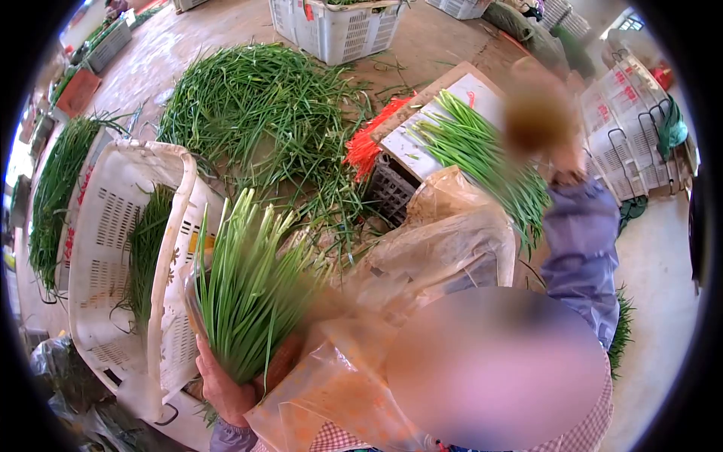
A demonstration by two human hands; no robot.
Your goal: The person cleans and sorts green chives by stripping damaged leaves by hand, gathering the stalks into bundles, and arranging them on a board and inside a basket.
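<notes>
At the lower left, my left hand [224, 388] is wrapped round the lower part of a thick bunch of green chives [245, 294], pale cut ends pointing up. The bunch leans beside a white plastic basket [169, 301]. My right hand [553, 98] is at the upper right, smeared by motion, so its fingers cannot be made out. It is over a white board [399, 141], where another pile of chives [482, 143] lies with pale ends to the upper left. A brown blur hides part of that hand. Clear plastic sheeting [444, 241] covers my lap.
A large heap of loose chives [256, 98] covers the floor ahead. Red ties [369, 143] hang at the board's left edge, over a dark crate [392, 188]. Another white basket [339, 30] stands at the back; stacked white crates [629, 135] are at the right.
</notes>
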